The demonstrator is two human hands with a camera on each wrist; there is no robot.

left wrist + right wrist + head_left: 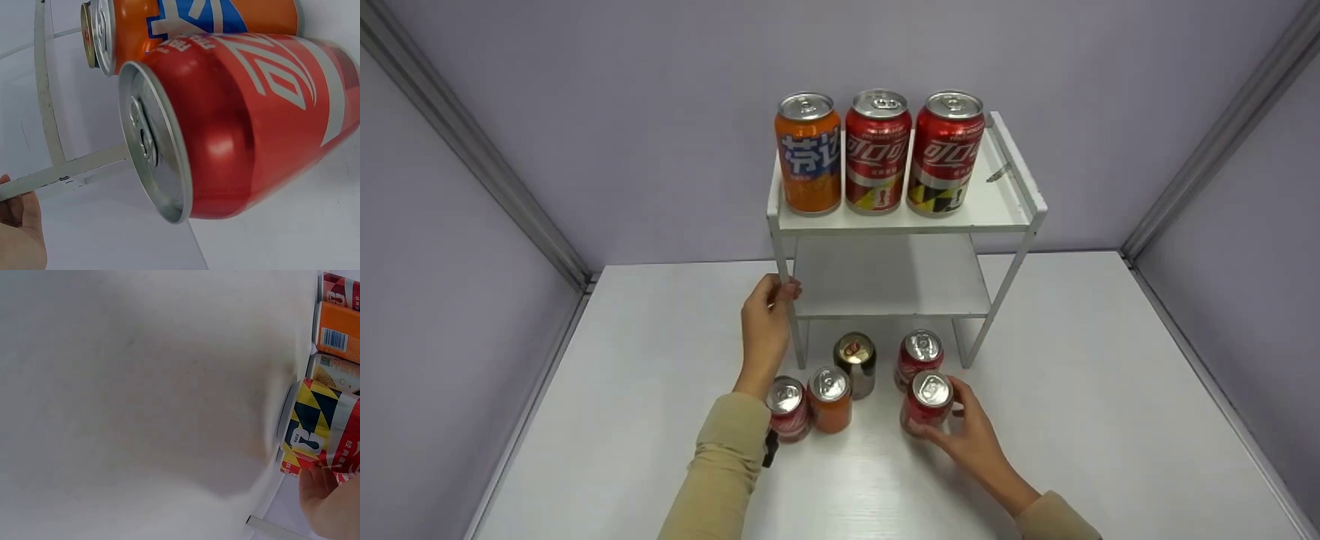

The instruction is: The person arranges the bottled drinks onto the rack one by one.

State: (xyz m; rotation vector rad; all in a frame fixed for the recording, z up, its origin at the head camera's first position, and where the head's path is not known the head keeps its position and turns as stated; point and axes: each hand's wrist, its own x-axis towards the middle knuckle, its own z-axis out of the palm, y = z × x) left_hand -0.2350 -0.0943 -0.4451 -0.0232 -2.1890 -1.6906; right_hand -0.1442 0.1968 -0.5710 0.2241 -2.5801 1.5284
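Note:
My right hand [976, 442] grips a red cola can [926, 411] by its sides, thumb in front. The right wrist view shows the yellow-and-black checks near this can's base [315, 419]. Just behind it stands another red can [916, 364]. My left hand [763, 326] holds the left front leg of a white two-tier rack [885, 311], at the height of the lower shelf. Beside the left wrist stand a red can [225, 124] and an orange can [831, 409]. A dark can with a gold top [855, 367] is behind the orange one.
On the top shelf an orange soda can [810, 169] and two red cola cans, one in the middle [877, 157] and one at right [947, 157], stand in a row. Pale walls [660, 135] enclose the white table [1110, 420] at the back and sides.

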